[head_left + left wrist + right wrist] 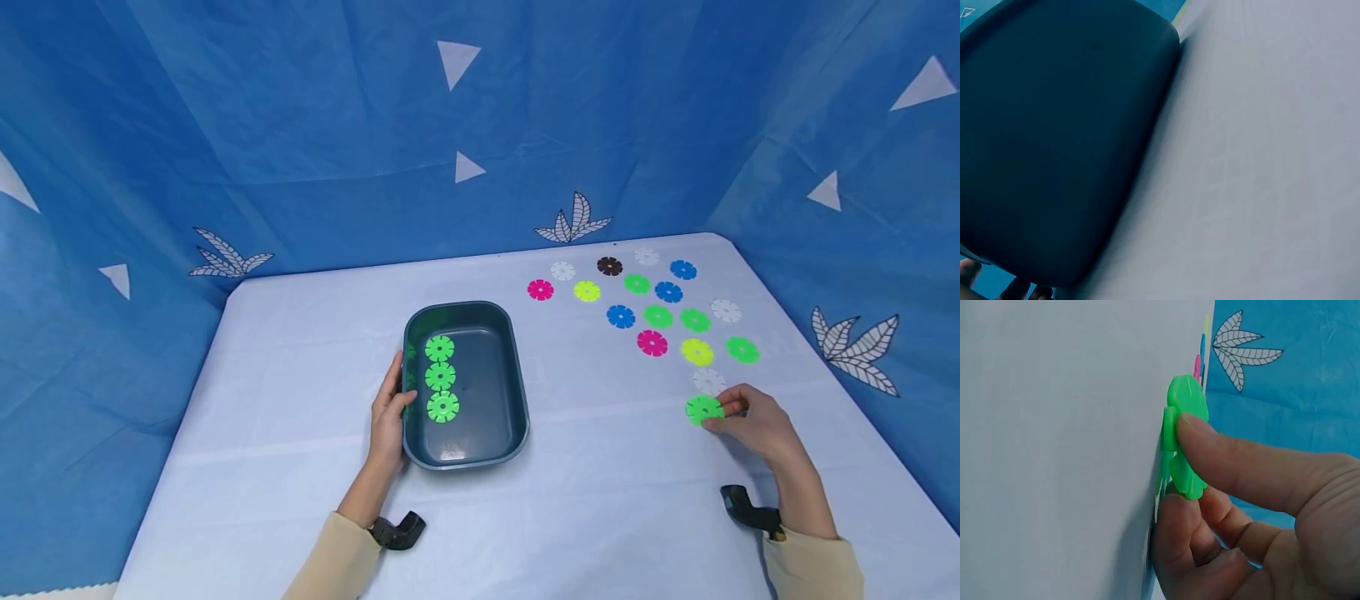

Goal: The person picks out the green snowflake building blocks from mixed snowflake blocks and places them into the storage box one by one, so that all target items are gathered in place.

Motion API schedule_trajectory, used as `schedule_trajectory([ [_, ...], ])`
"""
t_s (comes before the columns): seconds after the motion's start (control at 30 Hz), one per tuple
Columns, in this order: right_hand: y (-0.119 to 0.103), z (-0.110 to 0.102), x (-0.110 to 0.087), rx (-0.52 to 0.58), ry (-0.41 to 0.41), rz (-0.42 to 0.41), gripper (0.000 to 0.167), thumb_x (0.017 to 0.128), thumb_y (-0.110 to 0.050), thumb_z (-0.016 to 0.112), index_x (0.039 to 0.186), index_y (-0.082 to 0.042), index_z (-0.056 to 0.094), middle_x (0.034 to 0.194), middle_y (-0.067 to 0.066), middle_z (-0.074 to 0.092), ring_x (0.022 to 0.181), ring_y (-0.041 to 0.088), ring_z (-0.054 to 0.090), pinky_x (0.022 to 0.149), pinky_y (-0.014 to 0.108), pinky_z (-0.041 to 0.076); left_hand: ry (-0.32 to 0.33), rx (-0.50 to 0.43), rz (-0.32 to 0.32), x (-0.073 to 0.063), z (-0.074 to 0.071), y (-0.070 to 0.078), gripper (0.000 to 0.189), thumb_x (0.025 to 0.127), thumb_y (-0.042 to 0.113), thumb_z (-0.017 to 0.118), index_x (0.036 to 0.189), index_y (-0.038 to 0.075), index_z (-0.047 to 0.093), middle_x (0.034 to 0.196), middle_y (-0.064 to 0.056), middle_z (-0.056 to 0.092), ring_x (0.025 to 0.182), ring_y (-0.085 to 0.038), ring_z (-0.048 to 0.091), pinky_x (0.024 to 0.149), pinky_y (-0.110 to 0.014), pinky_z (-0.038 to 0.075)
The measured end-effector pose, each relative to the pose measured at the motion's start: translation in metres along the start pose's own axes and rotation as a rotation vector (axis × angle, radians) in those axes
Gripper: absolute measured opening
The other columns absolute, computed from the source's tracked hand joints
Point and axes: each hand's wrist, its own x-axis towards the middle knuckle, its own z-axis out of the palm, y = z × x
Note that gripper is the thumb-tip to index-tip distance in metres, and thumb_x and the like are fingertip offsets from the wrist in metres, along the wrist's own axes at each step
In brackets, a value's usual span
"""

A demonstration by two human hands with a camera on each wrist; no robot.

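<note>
While left hand [386, 421] grips tray [487, 383] by its left rim, right hand [761, 423] pinches green disc [697, 404] between thumb [1235, 459] and fingers [1175, 531], right of tray, at near end of loose discs [652, 319].

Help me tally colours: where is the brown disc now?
In the head view, the brown disc lies near the far edge of the table, beyond and right of the tray, between two white discs.

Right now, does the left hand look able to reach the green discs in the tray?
Probably yes: the left hand holds the tray by its left side, and the three green discs lie uncovered along that side.
</note>
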Motion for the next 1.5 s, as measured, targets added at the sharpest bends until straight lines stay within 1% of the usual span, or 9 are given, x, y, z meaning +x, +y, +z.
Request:
schedule_trajectory([
  [0.1, -0.003, -0.001, 0.000, -0.005, 0.016, 0.012, 0.040, 0.084, -0.013, 0.071, 0.112, 0.009, 0.051, 0.092, 0.014, 0.053, 0.082, 0.027, 0.052, 0.063, 0.031, 0.040, 0.000, 0.003, 0.000, 0.000, 0.000, 0.000, 0.066, 0.094, 0.006, 0.042, 0.156, 0.026, 0.028, 0.164, 0.005, 0.020, 0.152, -0.017, 0.010, 0.123, -0.044, 0.009],
  [0.23, -0.007, -0.002, 0.000, 0.025, 0.007, 0.011, 0.035, 0.088, -0.009, 0.065, 0.114, 0.010, 0.052, 0.091, 0.013, 0.054, 0.074, 0.018, 0.062, 0.058, 0.029, 0.049, 0.000, 0.007, -0.003, 0.000, 0.000, -0.001, 0.066, 0.094, 0.006, 0.042, 0.156, 0.026, 0.028, 0.164, 0.005, 0.020, 0.152, -0.017, 0.010, 0.123, -0.044, 0.009],
  [0.37, -0.014, -0.003, 0.001, 0.063, 0.002, -0.029, 0.036, 0.091, -0.009, 0.064, 0.118, 0.011, 0.051, 0.092, 0.014, 0.056, 0.072, 0.013, 0.065, 0.058, 0.025, 0.053, 0.000, 0.002, -0.004, 0.000, 0.000, -0.001, 0.066, 0.094, 0.006, 0.042, 0.156, 0.025, 0.028, 0.163, 0.005, 0.020, 0.152, -0.017, 0.010, 0.123, -0.044, 0.009],
  [0.53, -0.029, -0.001, 0.004, 0.136, 0.006, -0.112, 0.040, 0.091, -0.010, 0.065, 0.120, 0.014, 0.050, 0.090, 0.014, 0.057, 0.071, 0.014, 0.070, 0.059, 0.024, 0.055, -0.003, -0.006, 0.001, 0.000, -0.001, 0.000, 0.066, 0.094, 0.005, 0.041, 0.156, 0.025, 0.027, 0.164, 0.004, 0.019, 0.152, -0.017, 0.010, 0.123, -0.044, 0.010],
  [0.63, -0.041, 0.003, 0.008, 0.173, 0.017, -0.138, 0.039, 0.090, -0.009, 0.066, 0.121, 0.010, 0.050, 0.088, 0.011, 0.056, 0.071, 0.011, 0.071, 0.061, 0.023, 0.056, -0.005, -0.009, 0.003, 0.000, -0.001, 0.000, 0.066, 0.094, 0.005, 0.041, 0.156, 0.025, 0.027, 0.164, 0.004, 0.019, 0.152, -0.017, 0.010, 0.123, -0.043, 0.010],
  [0.93, -0.105, 0.016, 0.017, 0.179, -0.076, -0.254, 0.037, 0.092, -0.009, 0.065, 0.123, 0.006, 0.051, 0.095, 0.017, 0.057, 0.081, 0.023, 0.073, 0.065, 0.021, 0.055, -0.004, -0.007, 0.009, 0.001, -0.001, -0.001, 0.066, 0.094, 0.005, 0.042, 0.155, 0.025, 0.028, 0.163, 0.004, 0.020, 0.152, -0.017, 0.011, 0.123, -0.044, 0.010],
  [1.23, -0.164, 0.035, 0.022, 0.227, -0.200, -0.332, 0.031, 0.092, -0.006, 0.063, 0.121, 0.001, 0.054, 0.096, 0.015, 0.055, 0.082, 0.021, 0.073, 0.066, 0.026, 0.058, -0.006, -0.006, 0.007, 0.001, -0.001, -0.001, 0.066, 0.094, 0.005, 0.042, 0.156, 0.025, 0.028, 0.163, 0.005, 0.021, 0.152, -0.017, 0.011, 0.123, -0.044, 0.010],
  [1.37, -0.187, 0.047, 0.020, 0.265, -0.244, -0.376, 0.032, 0.090, -0.007, 0.067, 0.118, 0.000, 0.055, 0.093, 0.015, 0.055, 0.080, 0.020, 0.074, 0.066, 0.026, 0.058, -0.006, -0.009, 0.005, 0.000, -0.001, -0.002, 0.066, 0.094, 0.006, 0.042, 0.155, 0.025, 0.028, 0.163, 0.005, 0.021, 0.152, -0.017, 0.011, 0.123, -0.044, 0.010],
  [1.5, -0.210, 0.058, 0.014, 0.303, -0.296, -0.425, 0.033, 0.088, -0.006, 0.069, 0.117, 0.000, 0.056, 0.091, 0.015, 0.056, 0.081, 0.027, 0.074, 0.066, 0.029, 0.058, -0.007, -0.007, 0.011, 0.001, -0.002, -0.001, 0.066, 0.094, 0.006, 0.042, 0.155, 0.026, 0.028, 0.163, 0.005, 0.021, 0.152, -0.017, 0.011, 0.123, -0.044, 0.011],
])
